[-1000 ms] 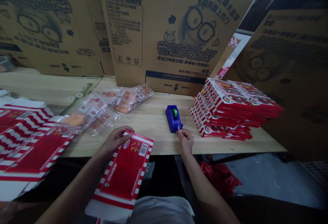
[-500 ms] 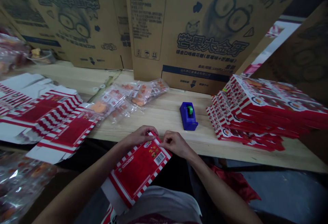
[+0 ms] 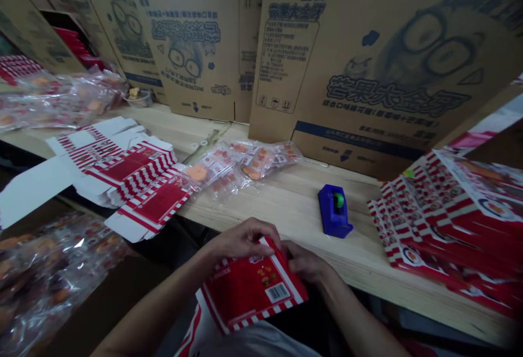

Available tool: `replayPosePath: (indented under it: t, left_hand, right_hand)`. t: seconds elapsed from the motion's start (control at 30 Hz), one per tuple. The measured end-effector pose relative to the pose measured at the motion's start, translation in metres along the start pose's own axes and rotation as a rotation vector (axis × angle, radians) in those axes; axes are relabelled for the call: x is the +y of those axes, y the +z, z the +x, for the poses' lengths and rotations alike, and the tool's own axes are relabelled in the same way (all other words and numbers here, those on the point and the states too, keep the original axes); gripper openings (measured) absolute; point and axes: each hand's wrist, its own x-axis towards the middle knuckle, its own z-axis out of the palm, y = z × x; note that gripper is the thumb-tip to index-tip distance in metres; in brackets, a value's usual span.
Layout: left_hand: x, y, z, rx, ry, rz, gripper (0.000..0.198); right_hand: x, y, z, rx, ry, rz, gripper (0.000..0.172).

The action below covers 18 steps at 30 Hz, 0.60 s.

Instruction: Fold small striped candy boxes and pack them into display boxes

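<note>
A red and white striped carton with a barcode is held over my lap, below the table's front edge. Its near end shows a white flap. My left hand wraps round the far left corner, thumb on the printed face. At the far right end, my right hand has its fingers closed on the carton's edge; some fingertips are hidden behind it. On the table ahead lie clear packets of orange sweets. To the right of them stands a blue tape dispenser with a green core.
Flat striped cartons are fanned out at left, with bagged sweets below them. Filled-looking striped boxes are stacked at right. Large brown cardboard boxes line the table's back. A small clear tub stands back left.
The view has swung left, so table items appear farther right. The carton is turned flatter, and my right hand has moved from pinching its top edge to gripping its far right end.
</note>
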Motion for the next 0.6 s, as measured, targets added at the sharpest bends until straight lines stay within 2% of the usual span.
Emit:
replayPosePath:
  t: [0.03, 0.1, 0.17, 0.2, 0.27, 0.3, 0.33, 0.37, 0.43, 0.5, 0.53, 0.6]
  left_hand:
    - [-0.001, 0.000, -0.003, 0.160, 0.007, -0.030, 0.032]
    - [-0.011, -0.001, -0.013, 0.606, 0.007, -0.127, 0.030]
    - [-0.027, -0.002, -0.027, 1.026, -0.011, -0.189, 0.030]
    - [-0.035, -0.001, -0.035, 1.162, -0.032, -0.162, 0.031]
    - [-0.047, 0.002, -0.051, 1.269, -0.107, 0.067, 0.036]
    - [-0.051, 0.004, -0.058, 1.260, -0.150, 0.263, 0.043]
    - [-0.053, 0.007, -0.063, 1.195, -0.189, 0.490, 0.053]
    - [-0.053, 0.009, -0.065, 1.077, -0.217, 0.717, 0.067]
    - [-0.052, 0.013, -0.061, 0.741, -0.247, 1.070, 0.099]
    - [-0.052, 0.012, -0.047, 0.400, -0.274, 1.230, 0.124]
    - [-0.053, 0.010, -0.038, 0.281, -0.287, 1.261, 0.129]
    - [-0.057, 0.003, -0.023, 0.147, -0.307, 1.276, 0.129]
  right_hand:
    - [-0.001, 0.000, 0.002, 0.065, -0.043, 0.054, 0.075]
    - [-0.005, -0.005, 0.006, 0.214, -0.138, 0.077, 0.065]
    - [-0.009, -0.012, 0.011, 0.268, -0.174, -0.021, 0.054]
    - [-0.011, -0.016, 0.014, 0.257, -0.168, -0.096, 0.052]
    - [-0.018, -0.027, 0.025, 0.222, -0.146, -0.239, 0.049]
    - [-0.023, -0.033, 0.031, 0.195, -0.132, -0.303, 0.047]
    - [-0.029, -0.039, 0.039, 0.151, -0.111, -0.373, 0.044]
    - [-0.037, -0.045, 0.048, 0.097, -0.085, -0.451, 0.042]
    - [-0.054, -0.052, 0.067, -0.020, -0.019, -0.647, 0.036]
    - [-0.076, -0.050, 0.087, -0.078, 0.028, -0.935, 0.027]
    - [-0.088, -0.045, 0.097, -0.054, 0.024, -1.114, 0.021]
    - [-0.114, -0.027, 0.119, 0.073, -0.056, -1.458, 0.012]
